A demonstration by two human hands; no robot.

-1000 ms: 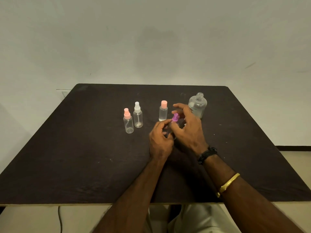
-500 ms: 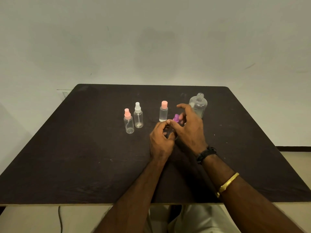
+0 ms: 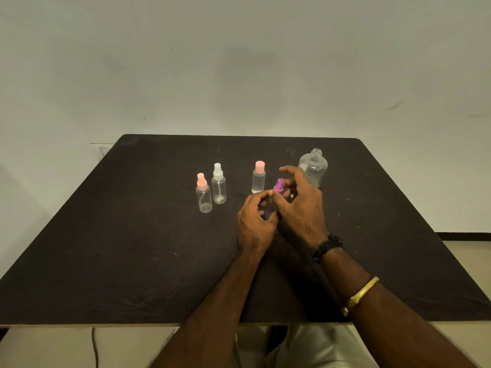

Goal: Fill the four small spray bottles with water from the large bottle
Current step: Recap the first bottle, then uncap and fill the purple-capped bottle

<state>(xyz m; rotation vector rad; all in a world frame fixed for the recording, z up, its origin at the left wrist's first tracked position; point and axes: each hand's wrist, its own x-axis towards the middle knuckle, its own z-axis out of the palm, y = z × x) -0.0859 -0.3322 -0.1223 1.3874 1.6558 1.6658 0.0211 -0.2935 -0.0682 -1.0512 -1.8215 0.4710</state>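
Your left hand (image 3: 255,224) curls round the purple-capped spray bottle (image 3: 269,208), nearly upright at centre; your right hand (image 3: 300,208) pinches its cap (image 3: 279,185). The open large bottle (image 3: 313,168) stands just beyond, far-right, nearest your right hand.

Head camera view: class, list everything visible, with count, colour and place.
table: one, dark brown, centre
large bottle: one, clear, uncapped, back right
pink-pump spray bottle: one, clear, leftmost
white-pump spray bottle: one, clear, right of it
pink-capped spray bottle: one, clear, left of the large bottle
purple-topped spray bottle: one, clear, between both grips
cable: one, dark, below the table's near edge
wristband: one, black, right wrist
bangle: one, gold, right forearm
left grip: one, holds the purple-topped bottle's body
right grip: one, pinches its purple top
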